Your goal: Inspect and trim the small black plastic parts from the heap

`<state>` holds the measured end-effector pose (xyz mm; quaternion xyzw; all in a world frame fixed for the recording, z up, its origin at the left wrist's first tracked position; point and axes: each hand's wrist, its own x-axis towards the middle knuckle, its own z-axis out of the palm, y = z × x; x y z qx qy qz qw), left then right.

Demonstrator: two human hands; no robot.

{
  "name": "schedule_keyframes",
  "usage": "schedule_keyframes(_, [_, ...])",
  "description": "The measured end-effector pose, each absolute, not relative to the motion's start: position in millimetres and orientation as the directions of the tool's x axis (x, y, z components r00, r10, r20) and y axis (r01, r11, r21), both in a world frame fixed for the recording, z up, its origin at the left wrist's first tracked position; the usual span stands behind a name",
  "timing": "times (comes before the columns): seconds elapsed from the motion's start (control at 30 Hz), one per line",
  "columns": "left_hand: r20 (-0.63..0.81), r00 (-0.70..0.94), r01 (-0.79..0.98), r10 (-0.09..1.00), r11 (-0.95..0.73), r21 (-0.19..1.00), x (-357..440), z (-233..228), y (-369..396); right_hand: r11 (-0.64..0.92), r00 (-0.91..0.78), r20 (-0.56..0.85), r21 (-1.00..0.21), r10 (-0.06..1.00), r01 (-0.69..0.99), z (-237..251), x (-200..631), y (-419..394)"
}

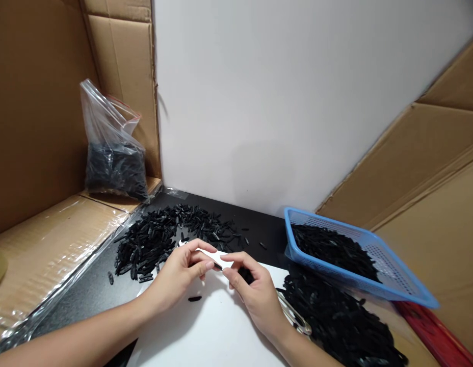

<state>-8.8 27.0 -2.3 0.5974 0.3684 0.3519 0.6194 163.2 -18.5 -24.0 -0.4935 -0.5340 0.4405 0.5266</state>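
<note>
Over the white board (206, 326), both hands meet at a small dark elongated piece (218, 266). My left hand (185, 267) is closed, pinching one end between thumb and fingertips. At the other end, the thumb and index finger of my right hand (254, 290) are closed on it, and more black pieces (245, 275) show behind that thumb. A single black piece (194, 298) lies on the board below my left hand. Beyond that hand spreads a loose heap of short black pieces (148, 244). To the right of my right hand is a larger pile of longer black pieces (339, 321).
A blue perforated basket (404, 275) holding black pieces stands at the right, with a red object (435, 331) below it. Beside my right wrist lies a shiny metal tool (297, 316), partly hidden. A clear zip bag (114, 153) of black pieces leans against cardboard (122, 56) at the left.
</note>
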Motion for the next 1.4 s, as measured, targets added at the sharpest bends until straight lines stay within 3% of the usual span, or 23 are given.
schedule_keyframes(0.27, [0.02,0.456,0.054,0.89,-0.05,0.997,-10.0,0.7,24.2,0.158,0.032,0.163,-0.98,0.986,0.118,-26.4,165.3,-18.6])
schedule_keyframes(0.53, [-0.021,0.466,0.073,0.885,-0.014,0.997,-7.8,8.2,21.0,0.243,0.071,0.261,-0.95,0.963,0.197,-24.0,163.8,-19.6])
schedule_keyframes(0.73, [-0.022,0.442,0.052,0.897,-0.001,0.999,-10.8,-0.4,24.7,0.225,0.091,0.245,-0.956,0.965,0.189,-23.6,163.6,-20.0])
schedule_keyframes(1.0, [-0.099,0.369,-0.137,0.924,0.16,0.977,-7.7,-0.7,22.8,0.088,0.125,0.096,-0.993,0.988,0.073,-22.3,163.4,-18.2])
schedule_keyframes(1.23, [-0.22,0.366,-0.156,0.904,0.293,0.943,-6.3,5.7,23.5,0.106,0.111,0.108,-0.994,0.988,0.022,-25.0,163.8,-17.1])
schedule_keyframes(1.4, [-0.154,0.412,-0.153,0.898,0.234,0.96,-6.2,2.0,26.2,0.002,0.056,-0.009,-0.979,0.998,-0.204,-24.9,161.3,-16.7])
